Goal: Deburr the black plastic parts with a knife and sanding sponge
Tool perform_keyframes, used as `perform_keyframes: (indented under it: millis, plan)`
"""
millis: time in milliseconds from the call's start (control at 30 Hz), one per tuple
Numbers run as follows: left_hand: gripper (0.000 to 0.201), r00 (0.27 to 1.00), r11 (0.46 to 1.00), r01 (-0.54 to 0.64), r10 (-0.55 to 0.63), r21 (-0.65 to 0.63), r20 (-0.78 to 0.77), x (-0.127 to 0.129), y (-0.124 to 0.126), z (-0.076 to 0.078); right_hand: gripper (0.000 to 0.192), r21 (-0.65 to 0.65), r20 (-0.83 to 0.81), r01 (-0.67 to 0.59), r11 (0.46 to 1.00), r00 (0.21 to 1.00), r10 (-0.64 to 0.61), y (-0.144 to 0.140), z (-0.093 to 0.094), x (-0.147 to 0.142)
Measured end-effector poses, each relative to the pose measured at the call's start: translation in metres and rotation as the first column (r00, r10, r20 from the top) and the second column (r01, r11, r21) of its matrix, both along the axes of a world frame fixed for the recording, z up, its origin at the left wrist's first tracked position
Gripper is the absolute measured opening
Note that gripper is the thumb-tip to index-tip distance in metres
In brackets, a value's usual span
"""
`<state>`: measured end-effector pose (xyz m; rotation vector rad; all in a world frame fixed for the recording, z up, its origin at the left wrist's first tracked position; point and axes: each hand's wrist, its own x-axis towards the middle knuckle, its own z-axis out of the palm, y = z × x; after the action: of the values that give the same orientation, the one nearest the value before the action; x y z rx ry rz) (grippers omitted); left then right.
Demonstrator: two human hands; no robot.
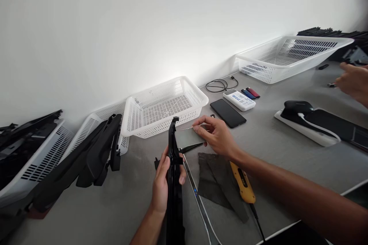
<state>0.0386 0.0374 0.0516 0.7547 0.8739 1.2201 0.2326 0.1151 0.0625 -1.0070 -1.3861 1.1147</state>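
A long black plastic part point(174, 183) is gripped upright by the left hand point(162, 183), a grey adhesive strip point(188, 138) being pinched against it by the right hand point(217, 134), with a yellow tool point(243, 182) beneath the right wrist on the tabletop point(273, 141).
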Motion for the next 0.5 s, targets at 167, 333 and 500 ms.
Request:
perform_keyframes:
  millis: [167,333,500]
  plan:
    - [0.033,0.999,0.999,0.046,-0.046,0.023,0.006,-0.001,-0.001,0.002,0.020,0.101,0.119,-0.025,0.995,0.993,0.013,0.003,-0.001,0.003]
    - [0.032,0.998,0.997,0.056,-0.056,0.046,-0.001,-0.004,0.001,0.001,0.025,0.096,0.018,0.107,0.990,0.994,-0.109,0.006,-0.002,0.006]
    - [0.035,0.999,0.998,0.053,-0.053,0.040,-0.011,-0.006,0.003,-0.003,0.021,0.216,0.174,0.081,0.973,0.977,-0.120,0.011,-0.006,0.007]
